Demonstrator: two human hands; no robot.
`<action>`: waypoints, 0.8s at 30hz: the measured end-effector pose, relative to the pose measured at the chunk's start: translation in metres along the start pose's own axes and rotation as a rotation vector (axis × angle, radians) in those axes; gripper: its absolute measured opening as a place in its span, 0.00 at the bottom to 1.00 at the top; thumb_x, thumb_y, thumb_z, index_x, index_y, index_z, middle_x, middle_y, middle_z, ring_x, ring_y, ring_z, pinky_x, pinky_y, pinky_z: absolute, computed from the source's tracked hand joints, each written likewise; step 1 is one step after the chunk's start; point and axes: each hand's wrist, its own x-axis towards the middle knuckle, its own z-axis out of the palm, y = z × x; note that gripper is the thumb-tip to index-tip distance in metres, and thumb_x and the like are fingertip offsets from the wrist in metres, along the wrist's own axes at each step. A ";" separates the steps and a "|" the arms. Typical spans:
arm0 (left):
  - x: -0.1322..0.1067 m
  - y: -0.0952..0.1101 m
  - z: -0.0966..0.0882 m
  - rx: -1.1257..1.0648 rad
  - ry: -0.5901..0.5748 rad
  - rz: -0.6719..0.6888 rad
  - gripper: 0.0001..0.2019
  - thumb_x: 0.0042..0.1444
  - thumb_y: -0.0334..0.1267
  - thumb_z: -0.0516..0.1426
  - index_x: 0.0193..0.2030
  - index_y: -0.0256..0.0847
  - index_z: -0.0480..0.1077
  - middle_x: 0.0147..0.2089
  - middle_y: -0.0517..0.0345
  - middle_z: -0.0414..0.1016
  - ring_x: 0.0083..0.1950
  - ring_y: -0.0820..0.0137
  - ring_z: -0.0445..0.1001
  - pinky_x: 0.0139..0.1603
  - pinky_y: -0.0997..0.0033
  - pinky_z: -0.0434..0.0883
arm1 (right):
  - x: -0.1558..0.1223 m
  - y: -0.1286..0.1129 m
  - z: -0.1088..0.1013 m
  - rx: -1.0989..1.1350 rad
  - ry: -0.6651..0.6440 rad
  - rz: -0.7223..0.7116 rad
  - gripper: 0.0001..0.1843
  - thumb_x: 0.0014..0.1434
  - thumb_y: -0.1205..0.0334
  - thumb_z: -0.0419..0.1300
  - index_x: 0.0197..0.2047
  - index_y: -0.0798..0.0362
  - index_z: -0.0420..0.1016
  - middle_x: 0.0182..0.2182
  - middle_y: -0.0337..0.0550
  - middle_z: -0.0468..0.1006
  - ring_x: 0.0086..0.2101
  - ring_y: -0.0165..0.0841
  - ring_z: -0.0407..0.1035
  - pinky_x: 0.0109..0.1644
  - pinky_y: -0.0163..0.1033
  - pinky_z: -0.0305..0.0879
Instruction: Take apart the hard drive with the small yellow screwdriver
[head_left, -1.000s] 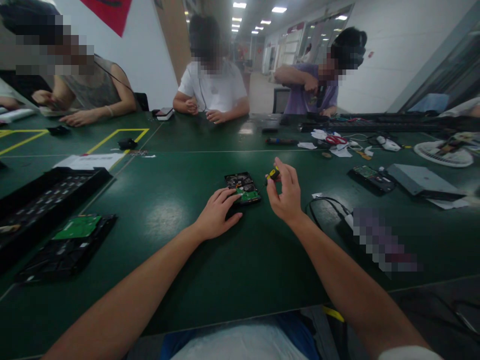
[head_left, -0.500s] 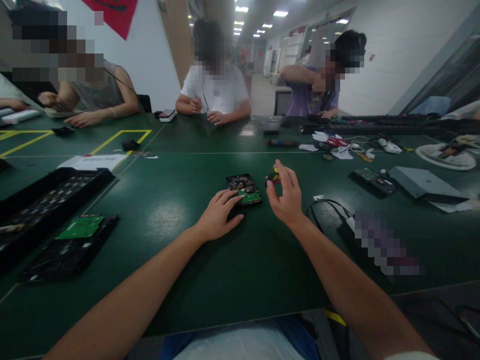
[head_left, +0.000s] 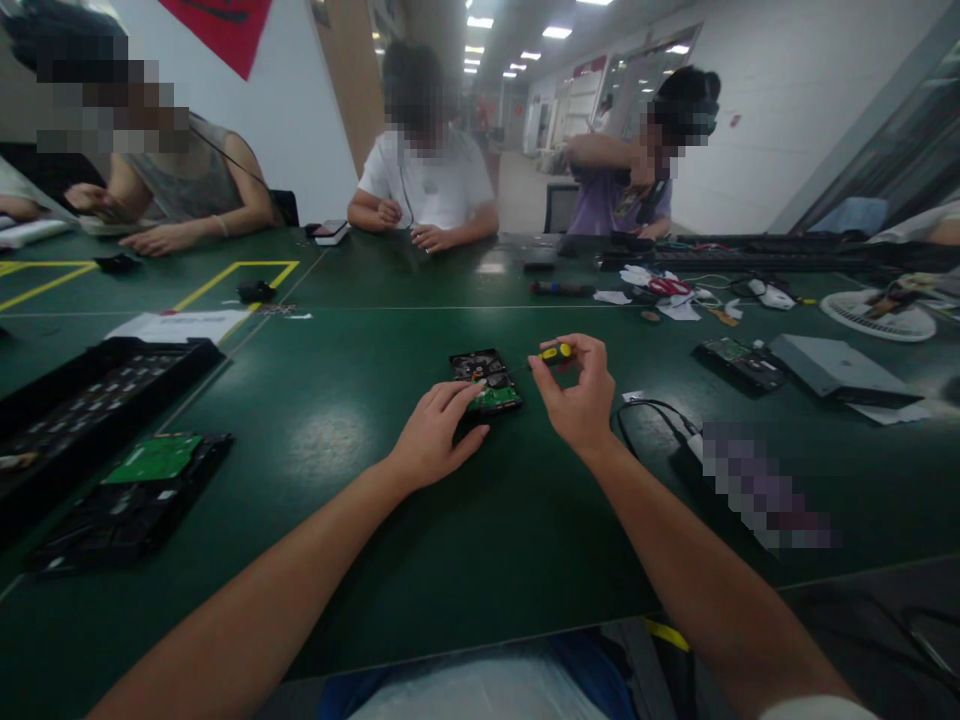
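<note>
A hard drive (head_left: 499,398) lies on the green table in front of me, its green circuit board towards me and its black casing behind. My left hand (head_left: 437,430) lies with outstretched fingers over the drive's left part, fingertips touching it and thumb apart on the near side. They cover some of the board. Just right of the drive, my right hand (head_left: 576,395) is closed around a yellow and black screwdriver (head_left: 555,354). Its thin shaft points left towards the drive; I cannot tell whether the tip touches.
Another drive-like unit with a green board (head_left: 154,460) and a long black tray (head_left: 97,400) lie left. To the right are a second hard drive (head_left: 739,366), a grey metal box (head_left: 840,370) and a black cable (head_left: 660,403). Several people sit across the table.
My right hand has turned the screwdriver so its handle lies more level and its shaft points at the drive. My left hand stays on the drive. The view has shifted slightly.
</note>
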 end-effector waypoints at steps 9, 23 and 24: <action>-0.014 0.042 0.003 -0.557 0.255 -0.195 0.23 0.75 0.48 0.48 0.71 0.47 0.65 0.69 0.49 0.72 0.69 0.56 0.71 0.70 0.48 0.69 | 0.007 -0.070 -0.009 0.001 -0.667 -0.221 0.09 0.63 0.64 0.66 0.44 0.48 0.71 0.43 0.43 0.79 0.45 0.38 0.76 0.50 0.46 0.74; -0.005 0.015 0.006 -0.564 0.480 -0.433 0.18 0.71 0.49 0.55 0.58 0.44 0.76 0.41 0.55 0.77 0.40 0.67 0.76 0.43 0.65 0.74 | -0.048 0.052 -0.261 -0.742 -0.040 0.197 0.17 0.55 0.37 0.66 0.40 0.38 0.82 0.36 0.59 0.82 0.30 0.51 0.75 0.32 0.62 0.64; -0.005 0.014 0.007 -0.556 0.490 -0.449 0.18 0.71 0.49 0.55 0.58 0.44 0.76 0.39 0.56 0.76 0.39 0.68 0.75 0.42 0.66 0.73 | -0.059 0.072 -0.282 -0.735 -0.017 0.310 0.18 0.49 0.35 0.69 0.36 0.37 0.82 0.30 0.56 0.80 0.24 0.48 0.71 0.28 0.59 0.60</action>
